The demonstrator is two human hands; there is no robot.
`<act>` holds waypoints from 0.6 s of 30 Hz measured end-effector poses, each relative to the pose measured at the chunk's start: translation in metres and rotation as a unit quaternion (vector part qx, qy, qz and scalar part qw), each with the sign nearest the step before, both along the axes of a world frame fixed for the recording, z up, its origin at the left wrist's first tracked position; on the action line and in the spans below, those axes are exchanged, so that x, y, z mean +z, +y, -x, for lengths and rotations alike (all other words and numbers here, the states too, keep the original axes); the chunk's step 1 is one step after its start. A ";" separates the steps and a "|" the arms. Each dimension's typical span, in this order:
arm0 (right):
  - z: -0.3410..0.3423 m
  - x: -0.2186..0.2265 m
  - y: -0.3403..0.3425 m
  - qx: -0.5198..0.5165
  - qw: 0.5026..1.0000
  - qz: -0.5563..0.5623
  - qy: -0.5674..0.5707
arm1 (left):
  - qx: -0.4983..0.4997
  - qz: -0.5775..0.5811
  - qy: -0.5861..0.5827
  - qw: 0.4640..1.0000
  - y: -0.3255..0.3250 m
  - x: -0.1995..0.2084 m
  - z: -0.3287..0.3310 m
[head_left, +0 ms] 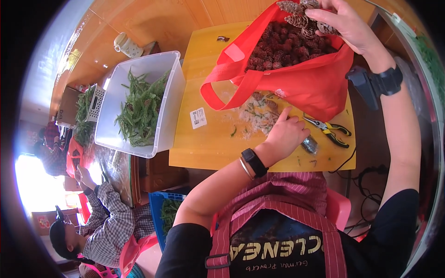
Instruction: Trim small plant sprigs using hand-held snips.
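In the head view, with twelve o'clock at the top edge, the right hand [345, 28] is out between one and two o'clock, its fingers closed on a cluster of brown pine cones [297, 20] over the rim of a red fabric tote bag [306, 90]. The bag sits on the yellow tabletop [222, 155] between one and two o'clock, filled with small reddish-brown cones [278, 53], and one handle loops down toward the centre. A black strapped device [389, 82] is on the right wrist.

The left hand [287, 134] is at three o'clock, index finger stretched toward twelve, the other fingers curled; a dark, silvery bundle [309, 145] shows just beside it, and I cannot tell whether the hand grips it. A black wristband [254, 162] and a silver bangle [245, 168] circle that wrist. Whitish crumbs [252, 121] with green bits are spread at two o'clock, and yellow-and-black pliers [331, 131] lie at three, beyond the left hand.

A white label [198, 118] lies between ten and eleven. At ten, a translucent plastic bin [169, 109] holds green conifer sprigs [139, 109]. Toward eight, a co-worker [111, 222] in a checked shirt reaches to a red bag [73, 155] near nine; a blue crate [156, 217] with greenery stands at seven
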State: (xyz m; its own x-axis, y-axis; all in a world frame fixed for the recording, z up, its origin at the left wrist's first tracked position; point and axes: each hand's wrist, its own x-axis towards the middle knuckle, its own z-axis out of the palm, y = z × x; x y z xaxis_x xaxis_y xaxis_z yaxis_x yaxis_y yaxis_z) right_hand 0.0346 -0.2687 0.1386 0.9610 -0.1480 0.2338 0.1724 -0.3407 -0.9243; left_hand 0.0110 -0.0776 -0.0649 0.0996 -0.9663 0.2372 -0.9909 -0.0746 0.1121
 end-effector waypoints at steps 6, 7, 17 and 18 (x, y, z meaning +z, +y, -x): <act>-0.007 -0.016 -0.009 0.034 0.993 0.100 -0.060 | -0.004 0.013 0.016 1.000 -0.013 -0.005 0.001; -0.008 -0.017 -0.010 0.002 0.994 0.107 -0.020 | -0.004 0.014 0.016 1.000 -0.015 -0.004 0.003; -0.014 -0.031 -0.028 -0.033 0.997 -0.066 0.011 | -0.068 -0.052 0.578 0.812 0.053 -0.009 0.004; -0.018 -0.031 -0.031 -0.033 0.997 -0.066 0.010 | -0.065 -0.059 0.630 0.772 0.056 -0.020 0.002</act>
State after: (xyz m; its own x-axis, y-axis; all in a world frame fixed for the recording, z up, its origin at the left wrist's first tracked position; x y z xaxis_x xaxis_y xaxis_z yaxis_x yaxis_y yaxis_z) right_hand 0.0527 -0.2996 0.1075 0.9525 -0.2393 0.1884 0.1340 -0.2265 -0.9648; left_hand 0.0090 -0.0219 -0.0850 0.0791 -0.9951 -0.0588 -0.1010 -0.0667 0.9926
